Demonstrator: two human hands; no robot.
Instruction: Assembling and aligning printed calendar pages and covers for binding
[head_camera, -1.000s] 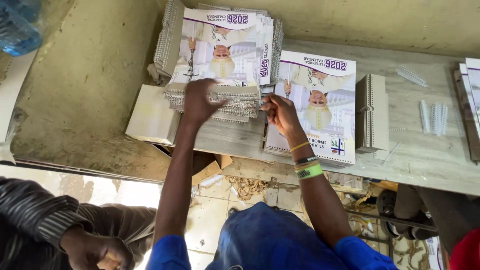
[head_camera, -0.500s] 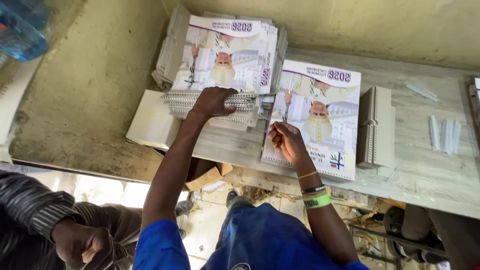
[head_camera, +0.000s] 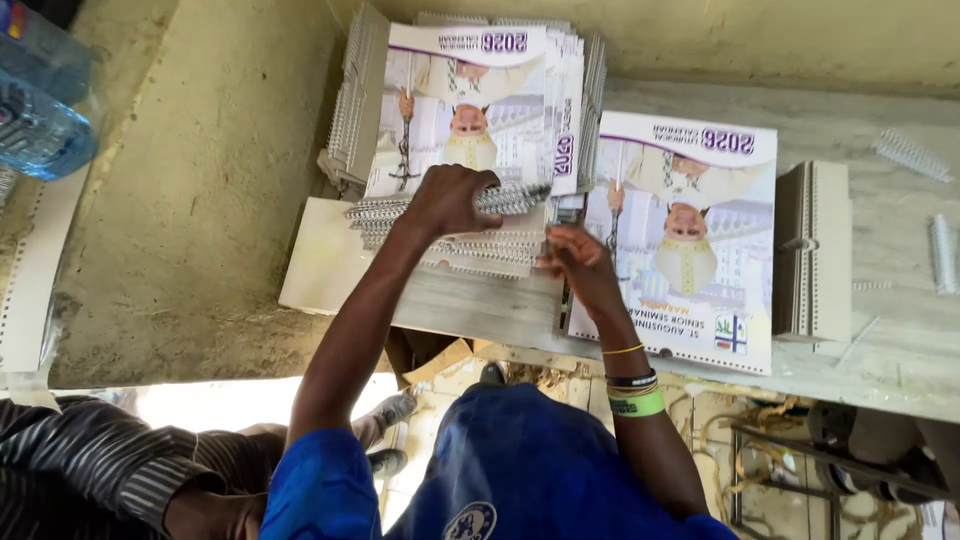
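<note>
Only the head view here, looking straight down at a worn grey worktable (head_camera: 880, 350) that runs across the upper and right part of the frame. Lots of clutter around the hands: a blue-tinted water bottle (head_camera: 40, 110) in the upper left corner, a white perforated strip (head_camera: 35, 270) down the left edge, a block of stacked pages (head_camera: 812, 250) standing just right of centre, and a couple of loose white binding coils (head_camera: 910, 152) at the far right. Bottom left there's another person's striped sleeve (head_camera: 100, 470), well apart from the work. A cream sheet (head_camera: 320, 265) pokes out from under everything, hanging over the table edge.

At top centre sits a pile of bound calendars (head_camera: 470, 100), purple header strip, robed figure on the cover, printed upside down from this angle. The left hand (head_camera: 450, 200) is curled shut around a bundle of silvery wire binding coils (head_camera: 510, 198) lying across the lower edge of that pile, with more coils (head_camera: 480, 250) stacked just below it.

The right hand (head_camera: 580, 265) is at the left edge of a separate calendar (head_camera: 690, 240) lying flat right of centre, fingers bunched together on its edge; can't tell if it's actually pinching a page or just pressing.
</note>
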